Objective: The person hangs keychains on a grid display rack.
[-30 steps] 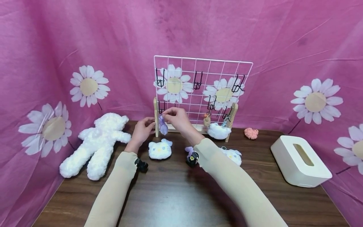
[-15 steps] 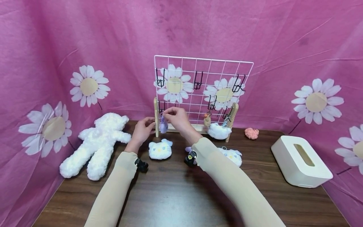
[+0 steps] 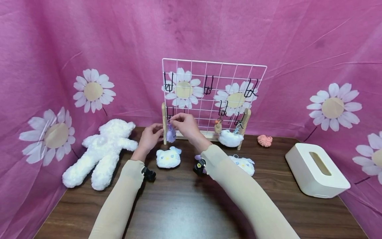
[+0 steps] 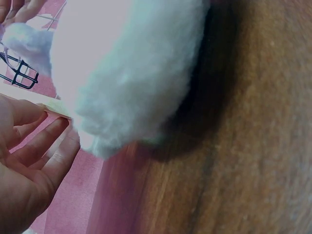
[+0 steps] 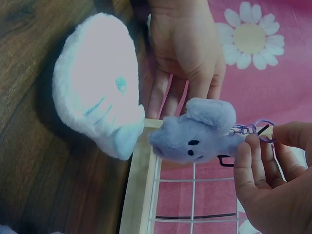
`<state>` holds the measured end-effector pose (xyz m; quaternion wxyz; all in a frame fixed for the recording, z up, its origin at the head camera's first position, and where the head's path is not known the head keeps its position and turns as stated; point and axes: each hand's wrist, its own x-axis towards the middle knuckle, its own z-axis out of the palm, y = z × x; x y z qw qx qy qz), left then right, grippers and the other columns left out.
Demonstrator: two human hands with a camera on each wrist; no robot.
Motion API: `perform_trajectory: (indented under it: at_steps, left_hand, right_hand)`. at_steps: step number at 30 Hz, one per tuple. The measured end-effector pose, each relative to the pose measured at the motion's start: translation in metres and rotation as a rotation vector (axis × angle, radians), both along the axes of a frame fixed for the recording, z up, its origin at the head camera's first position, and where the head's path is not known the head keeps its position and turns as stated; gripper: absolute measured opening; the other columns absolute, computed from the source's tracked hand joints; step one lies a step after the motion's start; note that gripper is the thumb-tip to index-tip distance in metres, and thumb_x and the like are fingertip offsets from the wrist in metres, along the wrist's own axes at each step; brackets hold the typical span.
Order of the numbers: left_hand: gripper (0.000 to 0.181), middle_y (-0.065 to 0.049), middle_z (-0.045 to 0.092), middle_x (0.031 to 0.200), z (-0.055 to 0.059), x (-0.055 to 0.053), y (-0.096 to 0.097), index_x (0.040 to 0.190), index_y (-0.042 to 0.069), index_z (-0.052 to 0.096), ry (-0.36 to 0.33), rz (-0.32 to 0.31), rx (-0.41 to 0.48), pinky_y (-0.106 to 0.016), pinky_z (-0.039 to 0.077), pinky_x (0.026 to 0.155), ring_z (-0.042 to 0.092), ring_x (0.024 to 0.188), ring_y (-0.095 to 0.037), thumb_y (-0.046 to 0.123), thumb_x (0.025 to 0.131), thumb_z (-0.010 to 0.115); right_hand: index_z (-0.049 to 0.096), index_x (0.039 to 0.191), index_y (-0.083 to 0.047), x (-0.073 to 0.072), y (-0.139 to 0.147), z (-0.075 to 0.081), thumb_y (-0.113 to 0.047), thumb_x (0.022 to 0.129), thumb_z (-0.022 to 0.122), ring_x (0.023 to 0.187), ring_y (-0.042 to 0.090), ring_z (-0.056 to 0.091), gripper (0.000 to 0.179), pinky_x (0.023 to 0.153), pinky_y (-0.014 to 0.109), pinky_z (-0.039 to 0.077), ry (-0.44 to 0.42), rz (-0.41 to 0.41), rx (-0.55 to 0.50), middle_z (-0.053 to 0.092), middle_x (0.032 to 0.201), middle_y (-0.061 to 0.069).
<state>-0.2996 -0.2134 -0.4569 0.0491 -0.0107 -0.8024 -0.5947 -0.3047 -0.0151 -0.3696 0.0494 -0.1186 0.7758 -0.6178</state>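
Dangling below right fingers point(image 5: 245, 168) (ring point(image 5: 263, 121) pinched): purple plush point(image 5: 187, 139)

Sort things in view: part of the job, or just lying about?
Job: purple plush keychain, right hand at its ring; wire rack, left hand at its post; maybe black hook.
Apparently lying about: white bear; white box; coral piece.
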Motion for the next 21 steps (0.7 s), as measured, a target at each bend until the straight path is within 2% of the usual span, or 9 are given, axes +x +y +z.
perform_trajectory:
  at_steps: [4,12,17,19,21]
  left_hand:
    - [0.038,-0.031,0.067,0.141,-0.001,0.000,0.000,0.151,-0.005,0.062,0.000,0.006,-0.002,-0.046,0.073,0.103,0.073,0.125,-0.043,0.009,0.117,0.058]
    - [0.038,-0.030,0.068,0.140,-0.001,0.000,0.001,0.151,-0.005,0.062,0.004,0.005,-0.010,-0.032,0.075,0.094,0.074,0.123,-0.040,0.010,0.117,0.059]
    - [0.038,-0.030,0.068,0.141,-0.001,-0.001,0.001,0.151,-0.004,0.062,0.003,0.004,-0.006,-0.034,0.075,0.095,0.074,0.123,-0.041,0.010,0.116,0.059]
    - [0.038,-0.030,0.068,0.141,-0.001,-0.001,0.000,0.152,-0.004,0.062,0.002,0.004,-0.004,-0.036,0.075,0.096,0.074,0.123,-0.041,0.010,0.116,0.059]
    - [0.038,-0.030,0.068,0.141,-0.001,0.000,0.000,0.152,-0.004,0.062,-0.002,0.007,-0.004,-0.038,0.075,0.097,0.074,0.123,-0.040,0.010,0.116,0.059]
  right_hand:
    - [0.079,0.117,-0.001,-0.004,0.000,-0.004,-0.008,0.107,0.074,0.097,0.025,0.075,0.013,0.098,0.042,0.074,-0.016,0.007,-0.002,0.078,0.112,0.014]
    - [0.080,0.115,0.000,-0.012,-0.002,-0.013,-0.010,0.107,0.074,0.091,0.019,0.076,0.014,0.098,0.041,0.074,-0.021,-0.039,-0.016,0.079,0.114,0.015]
    - [0.080,0.115,0.000,-0.014,-0.006,-0.017,-0.010,0.107,0.075,0.103,0.033,0.079,0.014,0.107,0.052,0.071,-0.017,-0.059,-0.019,0.079,0.117,0.017]
    - [0.080,0.115,-0.001,-0.015,-0.008,-0.018,-0.011,0.107,0.075,0.104,0.033,0.079,0.014,0.107,0.052,0.071,-0.012,-0.072,-0.012,0.079,0.116,0.017]
    - [0.080,0.114,-0.002,-0.016,-0.009,-0.019,-0.011,0.107,0.075,0.099,0.028,0.078,0.013,0.104,0.048,0.073,-0.009,-0.083,-0.003,0.079,0.115,0.015]
